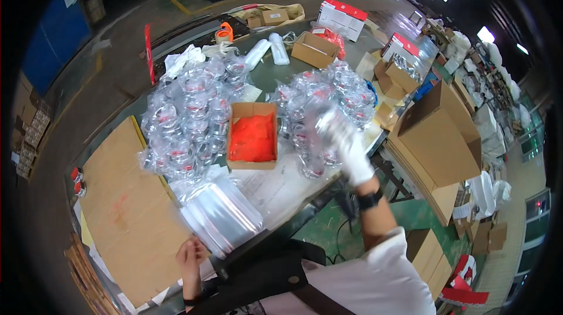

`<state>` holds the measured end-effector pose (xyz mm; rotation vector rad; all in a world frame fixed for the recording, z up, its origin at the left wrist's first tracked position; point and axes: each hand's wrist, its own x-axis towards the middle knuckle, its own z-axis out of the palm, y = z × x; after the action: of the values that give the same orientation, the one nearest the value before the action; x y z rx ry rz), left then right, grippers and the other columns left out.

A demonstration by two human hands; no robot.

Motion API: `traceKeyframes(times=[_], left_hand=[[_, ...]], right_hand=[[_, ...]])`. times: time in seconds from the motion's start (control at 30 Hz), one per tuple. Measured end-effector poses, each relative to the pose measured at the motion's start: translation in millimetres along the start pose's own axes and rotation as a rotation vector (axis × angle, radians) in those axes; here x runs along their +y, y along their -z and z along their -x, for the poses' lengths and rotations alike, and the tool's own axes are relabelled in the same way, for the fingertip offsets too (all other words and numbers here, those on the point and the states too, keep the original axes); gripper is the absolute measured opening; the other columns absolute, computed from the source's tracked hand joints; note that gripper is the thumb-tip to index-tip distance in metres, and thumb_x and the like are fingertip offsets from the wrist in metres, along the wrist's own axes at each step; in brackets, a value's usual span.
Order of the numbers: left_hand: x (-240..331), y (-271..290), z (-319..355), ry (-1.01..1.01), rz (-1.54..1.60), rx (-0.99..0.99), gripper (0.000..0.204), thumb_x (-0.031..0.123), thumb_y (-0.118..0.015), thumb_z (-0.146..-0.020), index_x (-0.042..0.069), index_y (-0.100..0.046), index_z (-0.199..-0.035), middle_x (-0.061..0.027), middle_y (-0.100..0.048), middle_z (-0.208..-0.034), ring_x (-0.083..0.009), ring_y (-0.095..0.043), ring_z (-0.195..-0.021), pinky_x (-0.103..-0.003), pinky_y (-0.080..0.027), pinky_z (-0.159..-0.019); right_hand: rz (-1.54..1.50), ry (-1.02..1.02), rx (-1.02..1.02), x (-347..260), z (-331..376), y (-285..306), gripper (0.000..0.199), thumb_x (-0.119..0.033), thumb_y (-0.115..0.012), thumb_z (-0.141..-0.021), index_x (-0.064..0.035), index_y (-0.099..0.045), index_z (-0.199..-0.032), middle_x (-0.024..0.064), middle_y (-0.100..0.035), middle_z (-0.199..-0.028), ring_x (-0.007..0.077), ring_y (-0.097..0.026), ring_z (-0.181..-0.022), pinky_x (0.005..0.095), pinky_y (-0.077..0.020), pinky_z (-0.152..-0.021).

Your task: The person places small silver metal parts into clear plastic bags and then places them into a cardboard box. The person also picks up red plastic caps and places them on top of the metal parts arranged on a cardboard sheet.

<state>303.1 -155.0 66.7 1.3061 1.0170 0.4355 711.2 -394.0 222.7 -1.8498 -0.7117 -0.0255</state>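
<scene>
My right hand (353, 155), in a white glove, reaches over the right pile of bagged parts (305, 89). Motion blurs it together with a clear-bagged metal part (326, 123) at its fingers. My bare left hand (192, 254) is by the near edge of the table, its fingers curled together beside the lower corner of a stack of clear plastic bags (224, 215); whatever they pinch is too small to make out. Between the two piles stands an open cardboard box (252, 165) with orange-red packets (253, 138) in it. The larger pile of bagged parts (196, 110) lies left of that box.
A flat cardboard sheet (120, 209) covers the table's left side. At the back are an orange tape dispenser (224, 33), white rolls (268, 50) and a small open carton (315, 49). A large open carton (440, 133) stands at the right, beyond the table's edge.
</scene>
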Motion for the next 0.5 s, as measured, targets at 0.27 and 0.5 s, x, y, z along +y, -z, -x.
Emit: traceKeyframes(times=[0.27,0.5], left_hand=[[-5.5,-132.5,-79.6,-0.459,-0.733,0.030,0.041,0.038,-0.075,-0.078,0.000,-0.063,-0.088,-0.0171,-0.063,-0.086,-0.0336,-0.060,-0.084,-0.041,-0.049,-0.075],[-15.9,-127.4,-81.0,-0.256,-0.721,0.096,0.023,0.024,-0.076,-0.078,0.002,-0.069,-0.078,-0.0114,-0.066,-0.077,-0.0254,-0.062,-0.068,-0.037,-0.049,-0.063]], right_hand=[[0.979,-0.157,0.017,119.0,-126.3,36.1,0.033,-0.031,-0.057,-0.088,-0.0028,-0.069,-0.102,0.0238,-0.066,-0.101,0.0397,-0.063,-0.096,0.0480,-0.0495,-0.086],[0.562,0.078,0.273,54.8,-89.5,-5.2,0.024,-0.018,-0.060,-0.088,0.0018,-0.067,-0.098,0.0199,-0.068,-0.092,0.0357,-0.065,-0.083,0.0454,-0.0509,-0.079]])
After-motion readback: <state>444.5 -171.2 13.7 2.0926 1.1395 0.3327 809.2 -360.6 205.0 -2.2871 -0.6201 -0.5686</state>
